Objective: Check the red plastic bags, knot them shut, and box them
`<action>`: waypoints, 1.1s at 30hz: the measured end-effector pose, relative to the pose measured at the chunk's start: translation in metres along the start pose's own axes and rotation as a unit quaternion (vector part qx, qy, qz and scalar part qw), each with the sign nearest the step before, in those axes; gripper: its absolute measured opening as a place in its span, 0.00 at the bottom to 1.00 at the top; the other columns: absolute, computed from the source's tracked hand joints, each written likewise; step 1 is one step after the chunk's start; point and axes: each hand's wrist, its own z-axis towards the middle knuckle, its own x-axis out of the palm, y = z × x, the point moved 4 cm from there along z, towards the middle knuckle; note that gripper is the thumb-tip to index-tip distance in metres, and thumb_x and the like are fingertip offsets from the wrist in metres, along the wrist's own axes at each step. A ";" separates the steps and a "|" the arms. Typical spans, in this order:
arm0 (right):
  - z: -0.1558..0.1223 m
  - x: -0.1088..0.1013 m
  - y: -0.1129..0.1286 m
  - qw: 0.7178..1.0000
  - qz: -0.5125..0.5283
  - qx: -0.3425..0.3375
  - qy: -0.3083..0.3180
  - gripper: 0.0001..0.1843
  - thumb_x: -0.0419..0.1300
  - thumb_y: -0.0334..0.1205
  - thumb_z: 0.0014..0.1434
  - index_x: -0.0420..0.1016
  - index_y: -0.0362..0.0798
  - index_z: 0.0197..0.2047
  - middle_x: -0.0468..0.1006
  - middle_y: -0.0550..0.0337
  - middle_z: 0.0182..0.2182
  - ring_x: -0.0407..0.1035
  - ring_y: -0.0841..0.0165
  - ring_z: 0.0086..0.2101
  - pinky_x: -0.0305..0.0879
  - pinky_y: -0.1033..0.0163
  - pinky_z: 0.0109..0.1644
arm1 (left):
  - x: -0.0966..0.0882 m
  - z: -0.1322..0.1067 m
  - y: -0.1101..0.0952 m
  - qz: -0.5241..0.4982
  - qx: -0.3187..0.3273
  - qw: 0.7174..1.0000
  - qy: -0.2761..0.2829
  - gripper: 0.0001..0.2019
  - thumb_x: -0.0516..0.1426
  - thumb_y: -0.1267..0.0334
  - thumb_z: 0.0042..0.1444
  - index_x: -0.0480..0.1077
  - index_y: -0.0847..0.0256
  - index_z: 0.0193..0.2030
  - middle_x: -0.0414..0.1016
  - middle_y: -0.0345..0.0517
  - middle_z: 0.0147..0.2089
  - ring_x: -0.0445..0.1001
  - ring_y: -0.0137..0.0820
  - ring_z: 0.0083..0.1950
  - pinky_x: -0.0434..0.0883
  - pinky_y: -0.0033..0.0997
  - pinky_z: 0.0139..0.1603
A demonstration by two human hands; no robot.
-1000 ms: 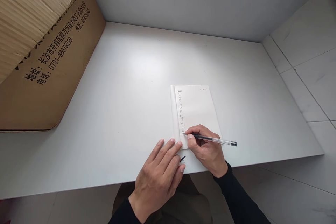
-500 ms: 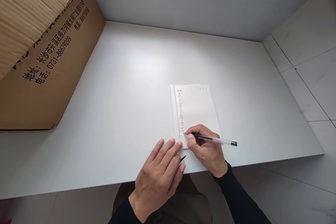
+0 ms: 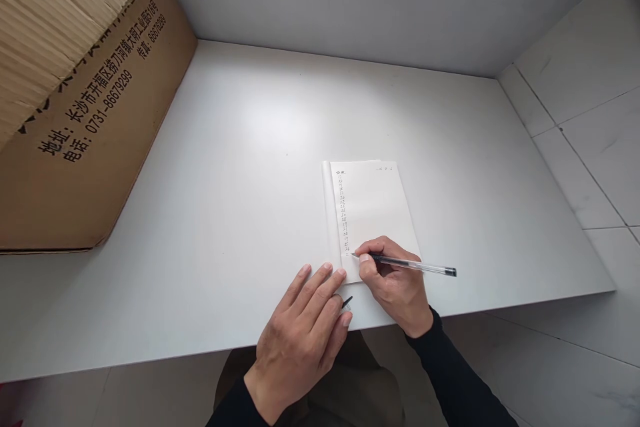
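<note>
Notebook (image 3: 375, 207) lies on the bench (image 3: 210, 213), near your edge. A "2" (image 3: 347, 254) now shows below 26: next entry started. Your right hand (image 3: 397, 283) has fingers gripping the gel pen (image 3: 415, 265); left hand (image 3: 300, 340) flat, fingers extended.

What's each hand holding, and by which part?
The right hand holds a clear plastic pen with black ends by its front section, near the tip. Whether the left hand holds the small, thin black piece by its thumb cannot be told.

Plain black long sleeves (image 3: 463, 377), close-fitting cuffs (image 3: 431, 332); dark brownish trousers (image 3: 370, 380)
</note>
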 end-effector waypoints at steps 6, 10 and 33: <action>0.001 0.001 0.000 1.000 -0.005 0.003 -0.004 0.06 0.58 0.33 0.62 0.77 0.51 0.37 0.77 0.65 0.28 0.69 0.71 0.25 0.67 0.64 0.29 | -0.001 0.000 -0.001 0.000 0.000 1.000 0.000 0.04 0.59 0.73 0.64 0.74 0.66 0.45 0.80 0.56 0.60 0.73 0.45 0.67 0.66 0.51 0.72; 0.000 0.001 -0.001 1.000 -0.005 0.003 -0.004 0.06 0.59 0.33 0.62 0.77 0.51 0.37 0.77 0.65 0.29 0.68 0.72 0.25 0.67 0.64 0.29 | -0.001 0.001 -0.001 -0.002 0.002 1.000 0.000 0.04 0.59 0.73 0.64 0.74 0.67 0.45 0.80 0.56 0.60 0.73 0.45 0.67 0.65 0.51 0.72; -0.001 0.003 -0.007 1.000 0.016 -0.009 -0.005 0.08 0.60 0.28 0.59 0.77 0.51 0.36 0.76 0.69 0.29 0.67 0.75 0.26 0.65 0.68 0.30 | 0.001 0.000 0.000 -0.005 0.001 1.000 0.001 0.04 0.60 0.73 0.63 0.74 0.68 0.45 0.80 0.57 0.60 0.73 0.46 0.67 0.65 0.51 0.72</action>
